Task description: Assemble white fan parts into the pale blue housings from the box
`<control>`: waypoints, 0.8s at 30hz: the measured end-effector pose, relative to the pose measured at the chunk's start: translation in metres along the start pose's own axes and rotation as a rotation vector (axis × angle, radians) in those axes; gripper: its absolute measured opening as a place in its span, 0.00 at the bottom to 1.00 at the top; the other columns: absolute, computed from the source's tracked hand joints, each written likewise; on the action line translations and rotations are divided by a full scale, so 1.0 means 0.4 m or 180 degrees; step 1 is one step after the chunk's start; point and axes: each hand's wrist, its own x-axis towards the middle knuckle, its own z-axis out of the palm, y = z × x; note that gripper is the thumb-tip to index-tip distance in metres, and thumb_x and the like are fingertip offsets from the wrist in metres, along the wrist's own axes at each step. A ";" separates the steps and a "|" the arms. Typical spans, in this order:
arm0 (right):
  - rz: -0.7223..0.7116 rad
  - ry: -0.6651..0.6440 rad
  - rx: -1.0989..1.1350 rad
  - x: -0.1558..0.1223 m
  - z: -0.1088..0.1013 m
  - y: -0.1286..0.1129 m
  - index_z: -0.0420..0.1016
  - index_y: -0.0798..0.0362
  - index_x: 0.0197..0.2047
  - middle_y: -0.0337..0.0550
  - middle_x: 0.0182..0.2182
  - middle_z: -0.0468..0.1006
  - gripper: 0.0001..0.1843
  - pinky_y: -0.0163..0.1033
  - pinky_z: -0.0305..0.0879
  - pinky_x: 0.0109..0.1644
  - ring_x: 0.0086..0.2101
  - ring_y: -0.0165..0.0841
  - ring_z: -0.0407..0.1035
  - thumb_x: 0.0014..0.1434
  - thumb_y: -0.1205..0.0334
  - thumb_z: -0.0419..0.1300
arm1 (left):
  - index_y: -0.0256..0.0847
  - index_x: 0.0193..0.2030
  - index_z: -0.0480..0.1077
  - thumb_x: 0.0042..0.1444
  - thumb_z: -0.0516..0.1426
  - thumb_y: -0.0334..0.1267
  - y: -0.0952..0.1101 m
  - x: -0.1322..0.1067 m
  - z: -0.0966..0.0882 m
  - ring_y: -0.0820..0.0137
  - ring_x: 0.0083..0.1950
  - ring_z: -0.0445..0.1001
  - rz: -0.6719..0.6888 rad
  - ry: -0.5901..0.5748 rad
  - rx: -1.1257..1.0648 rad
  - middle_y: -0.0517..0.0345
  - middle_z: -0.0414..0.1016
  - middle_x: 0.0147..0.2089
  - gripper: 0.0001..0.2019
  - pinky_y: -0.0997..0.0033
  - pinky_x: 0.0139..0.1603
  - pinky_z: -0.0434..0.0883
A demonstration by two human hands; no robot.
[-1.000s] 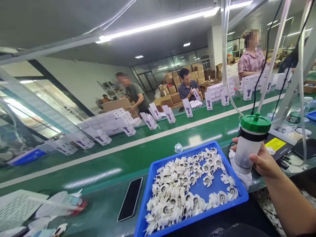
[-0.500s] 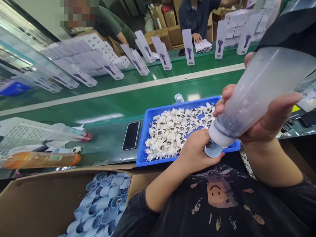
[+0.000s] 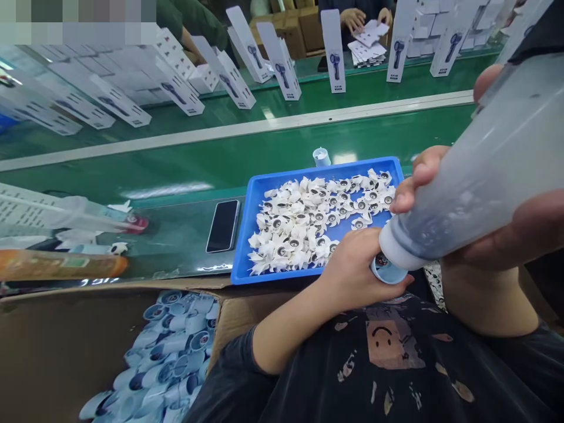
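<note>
My left hand [image 3: 352,264] is closed around a light-blue round plastic housing [image 3: 388,272], whose open end faces up. Inside it a dark part shows, its details too small to make out. My right hand [image 3: 489,241] wraps round a large translucent, bottle-shaped tool [image 3: 467,170] with a white collar at its lower end and a black upper part. The tool is tilted, its collar right over the housing's mouth and hiding part of it. Just beyond my hands, a blue tray [image 3: 291,272] holds many small white fan blades [image 3: 304,217] with dark centres.
At lower left, a cardboard box [image 3: 39,346] holds many light-blue housings [image 3: 176,352]. A phone [image 3: 223,225] lies left of the tray. One housing [image 3: 321,157] stands on the green conveyor belt [image 3: 198,150]. White printed boxes [image 3: 333,56] line the far side, where co-workers' hands [image 3: 353,20] handle papers.
The view has tipped down slightly. Both hands keep their holds, and the tool's collar stays over the housing. Across the belt, a person's hands have lifted some of the papers.
</note>
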 end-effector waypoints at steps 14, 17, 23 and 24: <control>0.0147 0.0077 -0.0379 0.005 0.014 -0.018 0.69 0.39 0.52 0.38 0.35 0.74 0.39 0.41 0.74 0.35 0.32 0.34 0.74 0.56 0.22 0.37 | 0.39 0.35 0.67 0.51 0.62 0.43 -0.005 -0.003 -0.002 0.63 0.34 0.75 0.0162 0.0043 0.0074 0.55 0.75 0.32 0.11 0.64 0.34 0.71; 0.0510 0.0240 -0.0824 0.010 0.025 -0.010 0.72 0.45 0.46 0.43 0.39 0.75 0.48 0.47 0.77 0.42 0.40 0.41 0.75 0.49 0.16 0.34 | 0.38 0.36 0.68 0.50 0.62 0.42 -0.003 0.000 0.002 0.62 0.36 0.76 0.0045 0.0045 -0.0060 0.53 0.76 0.34 0.12 0.62 0.35 0.72; 0.0201 0.0168 -0.0681 0.006 -0.035 -0.006 0.68 0.34 0.54 0.45 0.40 0.73 0.41 0.50 0.76 0.40 0.32 0.37 0.72 0.48 0.18 0.46 | 0.41 0.55 0.67 0.47 0.67 0.42 -0.055 -0.036 -0.037 0.58 0.45 0.78 -0.0552 -0.0491 0.0053 0.50 0.79 0.46 0.28 0.57 0.45 0.74; 0.0134 0.0141 -0.0887 -0.001 -0.064 -0.008 0.65 0.31 0.57 0.46 0.40 0.72 0.41 0.50 0.75 0.38 0.32 0.36 0.71 0.49 0.18 0.41 | 0.42 0.57 0.65 0.47 0.67 0.42 -0.076 -0.060 -0.057 0.57 0.47 0.78 -0.0654 -0.0375 0.0226 0.50 0.79 0.48 0.30 0.56 0.47 0.74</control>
